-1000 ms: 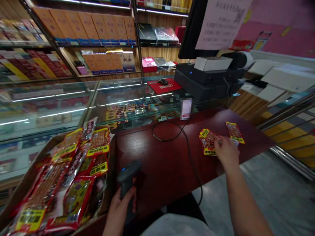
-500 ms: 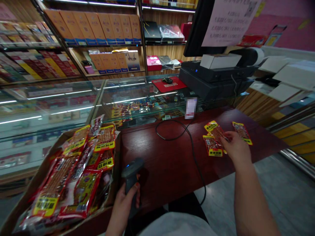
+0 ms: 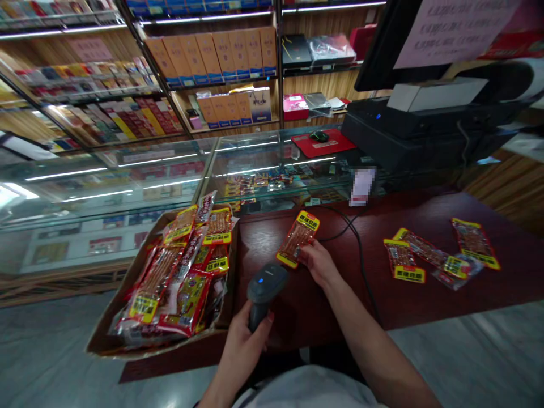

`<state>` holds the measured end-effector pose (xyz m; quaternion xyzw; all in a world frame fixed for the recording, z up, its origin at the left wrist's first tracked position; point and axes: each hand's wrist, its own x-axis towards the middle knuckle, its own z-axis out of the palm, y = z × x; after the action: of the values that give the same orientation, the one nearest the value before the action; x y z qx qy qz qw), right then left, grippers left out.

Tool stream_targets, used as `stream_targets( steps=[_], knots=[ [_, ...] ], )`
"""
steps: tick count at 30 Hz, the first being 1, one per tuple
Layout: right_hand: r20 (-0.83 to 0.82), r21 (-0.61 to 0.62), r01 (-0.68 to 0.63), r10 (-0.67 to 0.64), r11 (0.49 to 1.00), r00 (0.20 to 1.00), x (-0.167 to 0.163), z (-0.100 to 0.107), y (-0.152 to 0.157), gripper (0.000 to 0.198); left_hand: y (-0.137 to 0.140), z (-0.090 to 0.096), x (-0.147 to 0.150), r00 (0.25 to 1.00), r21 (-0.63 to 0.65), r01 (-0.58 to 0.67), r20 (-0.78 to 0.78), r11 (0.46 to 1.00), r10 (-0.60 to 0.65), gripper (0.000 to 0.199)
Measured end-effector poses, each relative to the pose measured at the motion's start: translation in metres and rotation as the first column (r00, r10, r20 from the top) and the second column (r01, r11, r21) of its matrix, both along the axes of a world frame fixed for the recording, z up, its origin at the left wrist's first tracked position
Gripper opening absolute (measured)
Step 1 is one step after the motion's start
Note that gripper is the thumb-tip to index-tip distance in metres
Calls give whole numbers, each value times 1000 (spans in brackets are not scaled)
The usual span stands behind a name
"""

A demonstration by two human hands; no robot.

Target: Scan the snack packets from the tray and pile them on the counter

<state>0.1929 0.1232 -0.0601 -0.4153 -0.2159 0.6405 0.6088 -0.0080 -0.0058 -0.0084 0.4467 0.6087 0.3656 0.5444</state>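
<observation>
My left hand (image 3: 250, 331) is wrapped round the handle of a dark barcode scanner (image 3: 267, 283), whose head shows a small blue light. In front of it my right hand (image 3: 318, 262) pinches the lower right edge of a red and yellow snack packet (image 3: 300, 237) with brown sticks showing through its clear middle. The packet is a short way beyond the scanner head. On my left stands an open cardboard box (image 3: 232, 300) heaped with similar snack packets (image 3: 159, 272). Several more lie to the right, among them one packet (image 3: 403, 260) and another packet (image 3: 475, 242) apart from the rest.
A dark red wooden counter (image 3: 340, 300) carries the box and packets. A black cable (image 3: 361, 255) runs across it. Beyond are a glass display case (image 3: 250, 153), a mouse on a red mat (image 3: 304, 144), and a monitor (image 3: 378, 51) above a black till (image 3: 408, 136).
My right hand has moved left from the right-hand packets with one packet in it, to in front of the scanner. The scanner has been raised slightly. The view has turned left.
</observation>
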Motion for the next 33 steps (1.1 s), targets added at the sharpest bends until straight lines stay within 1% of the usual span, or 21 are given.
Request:
stream_targets(
  steps=[3,5,8,12,16,21,25,27,28,31,33],
  knots=[
    [-116,24,29,-26,999,993,-8,-5,-4,41,0,15,3,999,-14,13,-40,1000,-13,31],
    [-177,22,61,-56,998,983,-8,-8,-5,37,2,21,4,999,-29,0,-44,1000,-2,32],
    [-252,2,108,-104,994,962,-6,-12,-5,29,5,25,6,999,-35,-17,-39,999,16,31],
    [-322,-15,121,-120,993,939,-8,-15,-3,27,9,25,13,999,-35,-35,-29,999,34,28],
    [-367,-29,107,-110,994,924,-10,-16,-4,18,12,21,19,999,-38,-32,-10,999,32,29],
    [-419,-38,50,-62,998,906,-9,-13,-3,8,12,20,23,1000,-22,-7,-12,1000,7,28],
    [-433,-31,18,-30,999,901,-8,-13,-2,8,12,21,24,1000,-10,-1,-13,1000,0,28],
    [-424,-29,12,-23,1000,905,-7,-15,-2,5,12,22,23,1000,-15,-6,-5,1000,6,29],
    [-416,-27,8,-18,1000,909,-7,-16,-1,8,12,22,23,1000,-16,-8,-2,1000,8,29],
    [-373,-16,-12,5,1000,928,-6,-21,0,31,12,24,24,1000,-14,-13,1,1000,13,32],
    [-341,-7,-21,17,1000,940,-6,-24,1,35,12,26,24,1000,-16,-15,-1,1000,15,35]
  ],
)
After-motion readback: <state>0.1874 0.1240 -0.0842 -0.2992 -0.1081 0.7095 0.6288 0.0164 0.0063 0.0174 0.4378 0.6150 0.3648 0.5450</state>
